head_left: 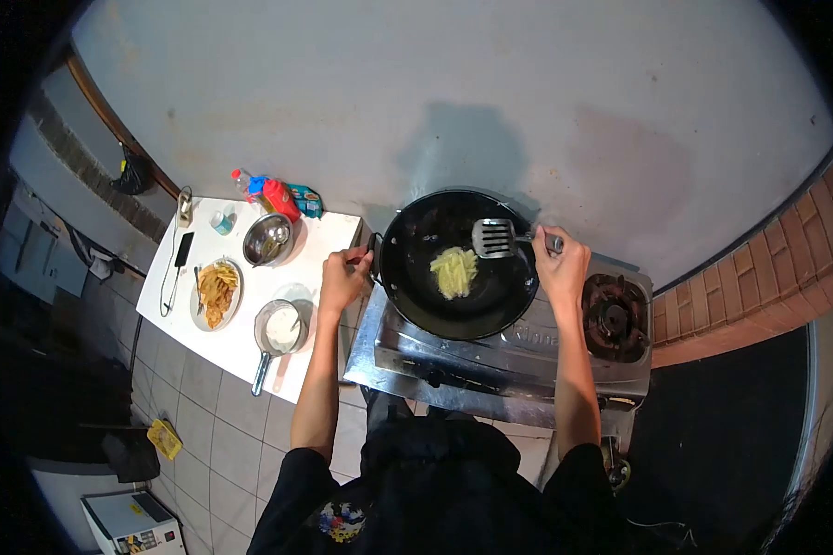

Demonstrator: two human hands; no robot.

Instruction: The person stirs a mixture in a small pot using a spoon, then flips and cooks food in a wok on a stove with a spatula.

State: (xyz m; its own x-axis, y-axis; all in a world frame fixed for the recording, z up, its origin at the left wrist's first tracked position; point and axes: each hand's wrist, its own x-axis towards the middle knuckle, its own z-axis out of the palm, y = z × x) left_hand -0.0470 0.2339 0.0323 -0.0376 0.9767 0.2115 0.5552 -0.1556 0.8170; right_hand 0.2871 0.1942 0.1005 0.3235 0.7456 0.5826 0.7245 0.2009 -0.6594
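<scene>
A large black wok sits on the left side of a steel gas stove. Pale yellow-green cut strips lie in a small heap in the middle of it. My left hand is closed at the wok's left handle, gripping it with what looks like a reddish cloth or cover partly hidden by my fingers. My right hand is closed around the handle of a slotted spatula. The spatula's metal head hangs over the right part of the wok, apart from the strips.
Left of the stove, a white table carries a plate of fried food, a metal bowl, a saucepan with white contents, a red bottle and a phone. A bare burner is at right. The wall rises behind.
</scene>
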